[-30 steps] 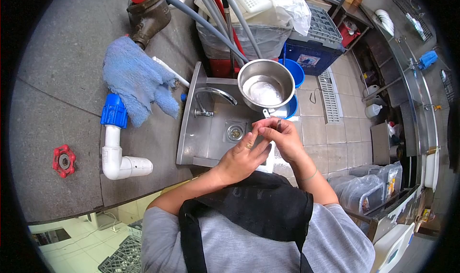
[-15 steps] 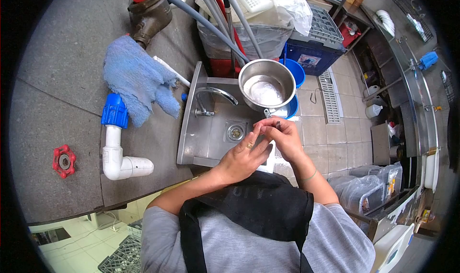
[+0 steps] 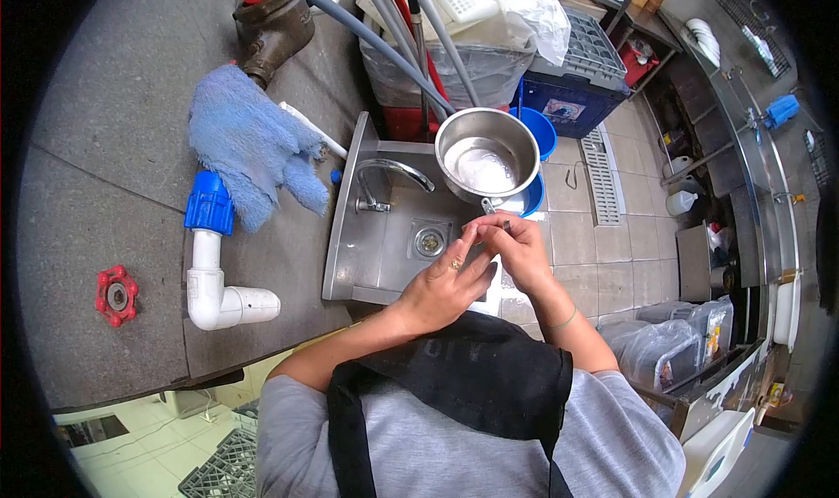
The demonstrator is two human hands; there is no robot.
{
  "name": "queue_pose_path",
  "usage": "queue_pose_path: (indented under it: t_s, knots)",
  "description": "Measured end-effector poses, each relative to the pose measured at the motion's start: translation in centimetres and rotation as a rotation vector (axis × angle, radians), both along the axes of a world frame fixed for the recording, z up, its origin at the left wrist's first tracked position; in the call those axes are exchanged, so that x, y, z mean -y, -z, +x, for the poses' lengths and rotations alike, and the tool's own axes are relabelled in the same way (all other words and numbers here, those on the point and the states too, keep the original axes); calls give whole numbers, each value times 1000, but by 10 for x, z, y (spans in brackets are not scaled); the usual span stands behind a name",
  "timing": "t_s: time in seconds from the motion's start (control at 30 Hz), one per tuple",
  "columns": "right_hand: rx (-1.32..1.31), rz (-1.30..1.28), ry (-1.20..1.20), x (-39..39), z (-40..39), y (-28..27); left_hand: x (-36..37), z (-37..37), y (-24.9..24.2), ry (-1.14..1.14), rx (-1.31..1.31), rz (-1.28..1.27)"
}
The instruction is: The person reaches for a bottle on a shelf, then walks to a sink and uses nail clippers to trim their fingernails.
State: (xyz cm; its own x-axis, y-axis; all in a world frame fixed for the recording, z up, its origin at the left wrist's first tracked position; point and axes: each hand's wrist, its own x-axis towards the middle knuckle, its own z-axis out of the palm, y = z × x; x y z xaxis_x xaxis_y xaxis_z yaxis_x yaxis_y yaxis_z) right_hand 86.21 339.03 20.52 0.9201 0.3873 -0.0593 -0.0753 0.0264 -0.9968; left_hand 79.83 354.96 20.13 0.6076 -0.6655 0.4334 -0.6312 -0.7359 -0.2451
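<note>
Left hand [image 3: 440,292] and right hand [image 3: 523,255], meeting at the fingertips. The fingers of both are narrowly set; whether they hold anything between them cannot be told. Just beyond the fingers: the steel pot [image 3: 486,155], its handle [image 3: 487,206] directed toward them. Left of the fingers: the sink drain [image 3: 429,243]; farther left, a blue cloth [image 3: 251,139].

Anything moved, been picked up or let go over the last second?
Nothing visibly moved, grabbed or released. The left hand and right hand still meet near the sink; whether they pinch something small, I can't tell. Metal pot, faucet and blue cloth stay put.
</note>
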Motion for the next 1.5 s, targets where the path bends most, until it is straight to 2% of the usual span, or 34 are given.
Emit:
queue_pose_path:
  t_s: [0.2,0.3,0.5,0.6,0.8,1.5]
  knots:
    - [-78,69,1,-1,-1,-5,0,1,4,-21,14,58]
    - [-66,58,-13,0,-2,-7,1,1,4,-4,-16,-29]
    - [-13,47,1,-3,-2,0,0,1,3,-5,16,26]
    - [-87,55,2,-2,-3,-4,0,0,4,-13,35,47]
    - [-153,148,-1,-4,-5,-9,2,-1,5,-14,18,0]
    - [-162,173,-14,-4,-5,-10,3,0,3,0,-31,-98]
